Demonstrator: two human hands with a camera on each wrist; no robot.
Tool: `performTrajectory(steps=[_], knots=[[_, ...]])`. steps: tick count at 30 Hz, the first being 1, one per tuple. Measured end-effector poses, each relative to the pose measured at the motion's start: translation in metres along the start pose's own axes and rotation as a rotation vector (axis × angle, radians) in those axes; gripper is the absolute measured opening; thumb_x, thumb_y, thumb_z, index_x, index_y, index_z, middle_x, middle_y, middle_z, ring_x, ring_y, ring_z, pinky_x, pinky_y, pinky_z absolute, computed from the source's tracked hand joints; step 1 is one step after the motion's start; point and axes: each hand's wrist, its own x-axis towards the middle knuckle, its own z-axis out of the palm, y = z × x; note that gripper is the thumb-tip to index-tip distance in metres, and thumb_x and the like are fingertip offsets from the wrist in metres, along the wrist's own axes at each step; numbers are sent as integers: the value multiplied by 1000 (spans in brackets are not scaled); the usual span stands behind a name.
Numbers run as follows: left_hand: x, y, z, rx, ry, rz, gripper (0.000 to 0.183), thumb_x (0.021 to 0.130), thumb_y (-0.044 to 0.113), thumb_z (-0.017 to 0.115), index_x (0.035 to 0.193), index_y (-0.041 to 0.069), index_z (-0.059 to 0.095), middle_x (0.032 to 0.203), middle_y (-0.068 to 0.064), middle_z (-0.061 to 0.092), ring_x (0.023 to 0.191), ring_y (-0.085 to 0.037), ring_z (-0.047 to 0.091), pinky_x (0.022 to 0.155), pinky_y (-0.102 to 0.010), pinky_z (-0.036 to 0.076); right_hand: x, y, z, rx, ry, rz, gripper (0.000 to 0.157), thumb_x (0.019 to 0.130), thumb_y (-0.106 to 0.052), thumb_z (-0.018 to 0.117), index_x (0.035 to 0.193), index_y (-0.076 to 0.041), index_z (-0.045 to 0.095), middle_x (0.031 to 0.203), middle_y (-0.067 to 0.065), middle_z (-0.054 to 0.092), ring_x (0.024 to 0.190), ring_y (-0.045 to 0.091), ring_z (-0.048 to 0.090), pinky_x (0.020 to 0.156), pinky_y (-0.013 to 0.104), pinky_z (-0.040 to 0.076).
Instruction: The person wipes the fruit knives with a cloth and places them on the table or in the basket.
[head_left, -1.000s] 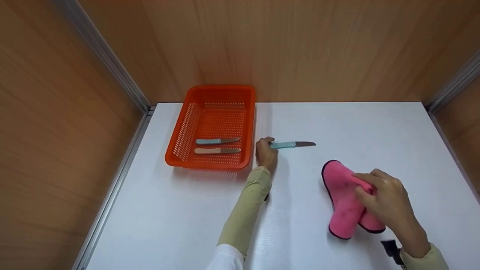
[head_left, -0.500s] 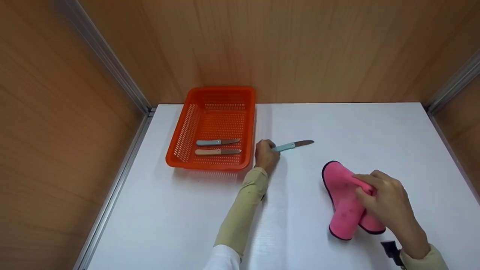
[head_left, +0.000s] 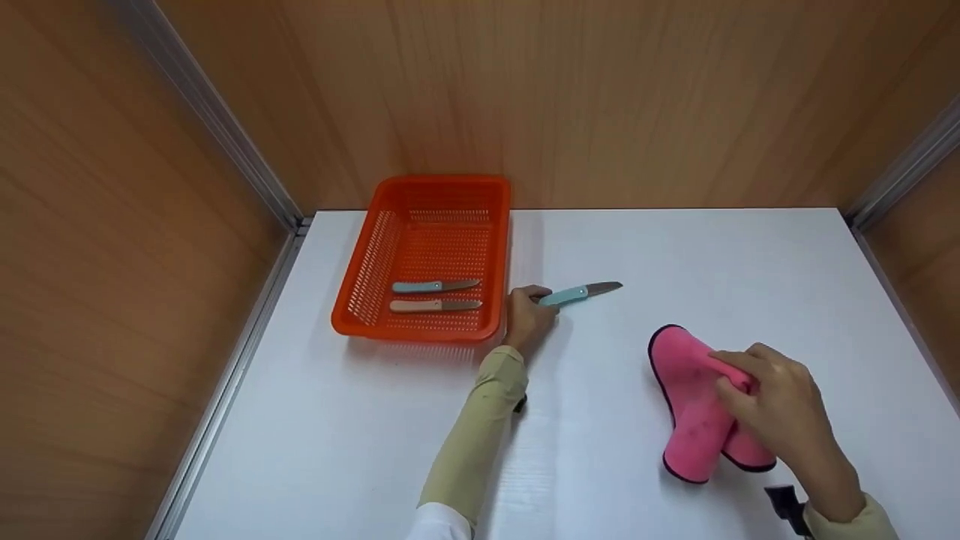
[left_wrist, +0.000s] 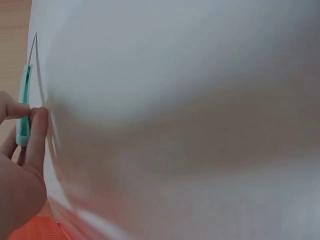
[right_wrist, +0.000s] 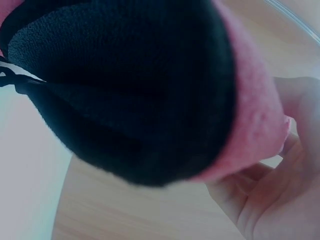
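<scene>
Just right of the orange basket, my left hand (head_left: 529,319) pinches the turquoise handle of a knife (head_left: 564,295), its blade pointing right and slightly away from me. In the left wrist view the same knife (left_wrist: 23,127) is between thumb and fingers. My right hand (head_left: 780,405) grips a bunched fold of a pink cloth (head_left: 694,420) with black edging. The right wrist view shows the dark inner side of the pink cloth (right_wrist: 257,110) close up, partly covering the fingers.
An orange perforated basket (head_left: 491,334) stands against the back panel, left of the left hand. Inside it lie a light-blue-handled knife (head_left: 418,287) and a beige-handled knife (head_left: 416,306), side by side. Wooden panels (head_left: 637,105) enclose the white table (head_left: 337,450) at the back and sides.
The left hand has shifted slightly toward me, and the knife has turned so its tip angles farther away from me. The right hand stays nearly still on the pink cloth.
</scene>
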Motion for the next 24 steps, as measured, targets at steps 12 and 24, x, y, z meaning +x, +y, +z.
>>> performTrajectory(steps=[12,24], knots=[[-13,3,-1,-249,46,25,20,75,12,78,94,19,75,76,4,66,69,-15,59,63,-24,53,-2,3,-3,10,45,-63,23,67,6,64,86,-1,74,65,0,50,50,7,35,38,18,29],[-48,12,-4,-479,16,189,23,73,5,80,94,14,76,93,3,67,89,-20,64,75,-26,55,-5,2,-6,4,44,-35,22,67,6,66,87,-1,74,64,0,48,51,9,36,39,19,29]])
